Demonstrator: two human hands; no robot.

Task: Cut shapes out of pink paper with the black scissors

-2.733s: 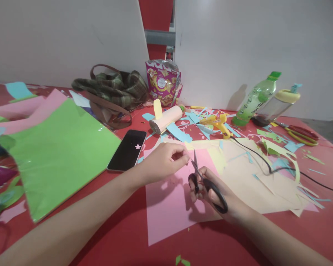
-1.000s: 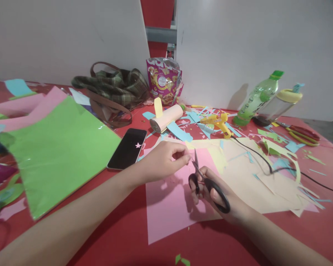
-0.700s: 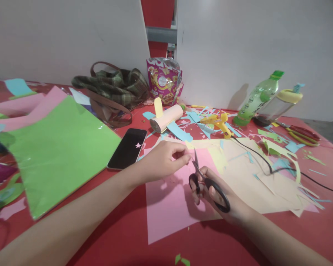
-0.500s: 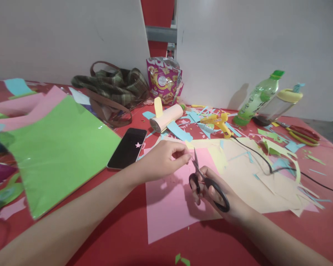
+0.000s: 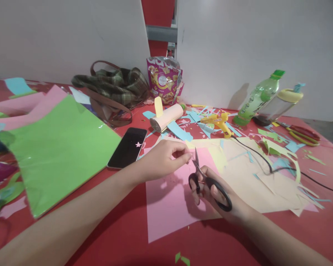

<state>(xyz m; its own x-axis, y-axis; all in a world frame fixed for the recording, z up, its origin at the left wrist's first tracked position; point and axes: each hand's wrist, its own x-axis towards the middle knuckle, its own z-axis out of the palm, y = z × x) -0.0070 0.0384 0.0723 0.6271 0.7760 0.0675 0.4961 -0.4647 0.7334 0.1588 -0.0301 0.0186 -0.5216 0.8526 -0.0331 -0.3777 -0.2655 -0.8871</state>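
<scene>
1 scissors (image 5: pixel 197 168) held, parted, in grip of right hand (image 5: pixel 226 187) above 1 pink sheet (image 5: pixel 163 218) on tabletop (image 5: pixel 122 229). Grip of left hand (image 5: pixel 166 157) pinched closed near scissors, contents indiscernible. 1 phone (image 5: pixel 126 149), 1 glue gun (image 5: pixel 218 120) seen.

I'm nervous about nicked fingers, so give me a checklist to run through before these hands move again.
1. Scissors held in the right hand: ok.
2. Blades apart: ok, slightly open.
3. Left fingertips well away from the blades: not ok, very near the tips.
4. Left hand has a firm pinch on a piece: cannot tell, too small to make out.
5. Cord away from both hands: ok, off to the right.
6. Glue gun cool: cannot tell by sight.
</scene>
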